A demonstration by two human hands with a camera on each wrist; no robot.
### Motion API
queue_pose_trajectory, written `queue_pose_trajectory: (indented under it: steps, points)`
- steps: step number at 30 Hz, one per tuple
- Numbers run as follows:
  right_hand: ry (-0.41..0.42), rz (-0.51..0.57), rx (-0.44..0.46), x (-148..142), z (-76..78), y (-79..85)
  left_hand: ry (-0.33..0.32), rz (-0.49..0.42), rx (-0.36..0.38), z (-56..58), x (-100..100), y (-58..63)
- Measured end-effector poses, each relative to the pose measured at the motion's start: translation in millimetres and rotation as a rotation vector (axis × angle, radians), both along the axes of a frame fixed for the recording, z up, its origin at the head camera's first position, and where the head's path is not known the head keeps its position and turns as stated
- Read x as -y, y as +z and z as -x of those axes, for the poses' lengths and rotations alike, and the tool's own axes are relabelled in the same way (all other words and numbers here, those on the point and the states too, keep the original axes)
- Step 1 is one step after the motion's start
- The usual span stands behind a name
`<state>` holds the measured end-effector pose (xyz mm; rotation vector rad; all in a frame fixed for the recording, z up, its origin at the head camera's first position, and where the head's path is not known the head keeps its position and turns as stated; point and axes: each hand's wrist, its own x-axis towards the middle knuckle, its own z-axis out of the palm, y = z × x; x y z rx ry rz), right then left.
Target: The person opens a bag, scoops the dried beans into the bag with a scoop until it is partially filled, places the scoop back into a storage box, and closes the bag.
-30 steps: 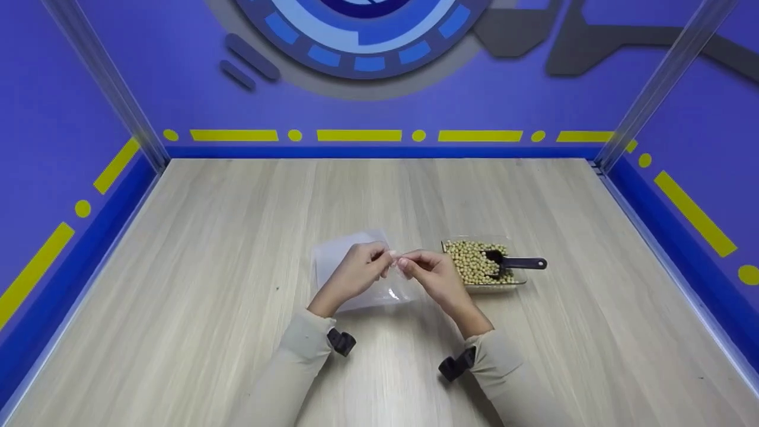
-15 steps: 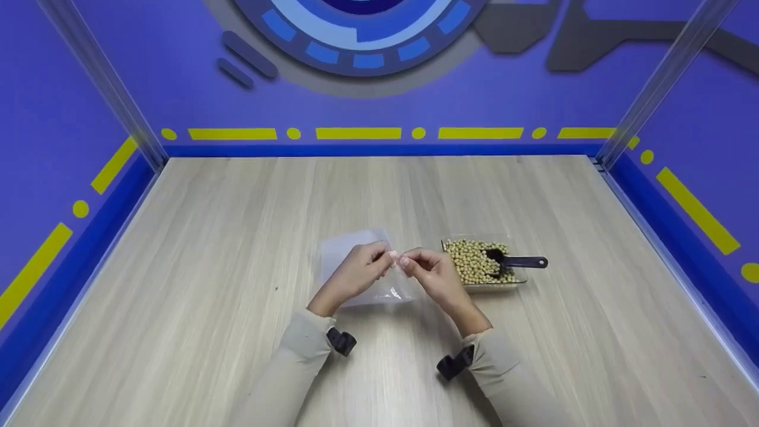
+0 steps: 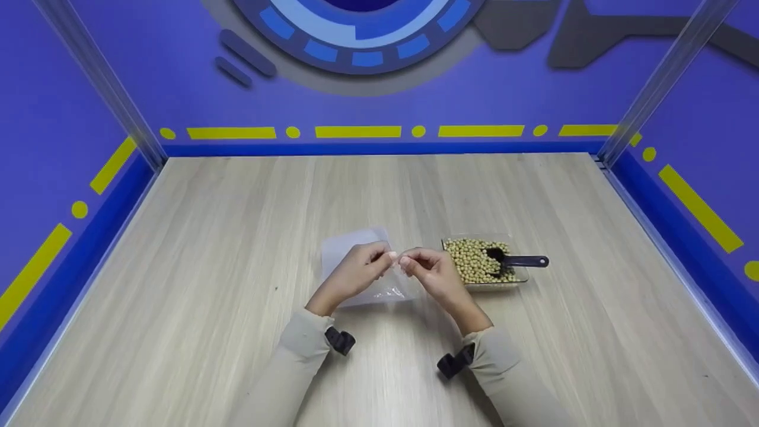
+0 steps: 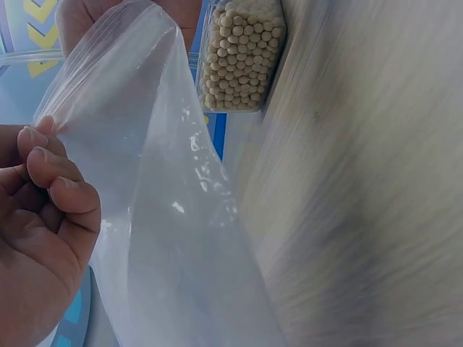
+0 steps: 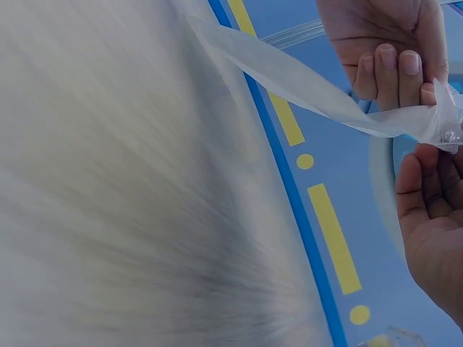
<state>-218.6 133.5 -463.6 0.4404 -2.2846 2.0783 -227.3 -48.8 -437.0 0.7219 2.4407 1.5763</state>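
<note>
A translucent plastic bag [image 3: 382,293] hangs between both hands over the table's middle. My left hand [image 3: 356,270] pinches its upper edge between thumb and fingers; in the left wrist view those fingers [image 4: 69,181] are curled at the rim of the bag [image 4: 173,217]. Opposite, my right hand [image 3: 437,276] pinches the same edge, fingertips close to the left ones. The right wrist view has the bag [image 5: 296,83] nearly edge-on, with the right hand [image 5: 438,224] below and the left above. Beside the right hand stands a clear box [image 3: 495,287] of dried soybeans [image 3: 468,261].
A black scoop [image 3: 525,261] lies in the soybeans, its handle sticking out over the box's right side. The wooden table [image 3: 207,267] is bounded by blue walls [image 3: 379,112] at the back and both sides.
The bag's lower left part has shifted slightly right and up between the hands. Both hands keep their pinch and almost the same place. The head view has tilted slightly.
</note>
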Motion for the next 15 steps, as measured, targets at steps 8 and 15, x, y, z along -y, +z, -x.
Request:
queue_pose_trajectory:
  steps: [8,15]
  points:
    - [-0.040,-0.015,0.006,-2,2.9,1.3,0.010,0.024,0.004,-1.0,1,4.4]
    - [-0.063,-0.041,0.015,-5,5.5,2.0,0.019,0.011,-0.005,-18.5,1,33.1]
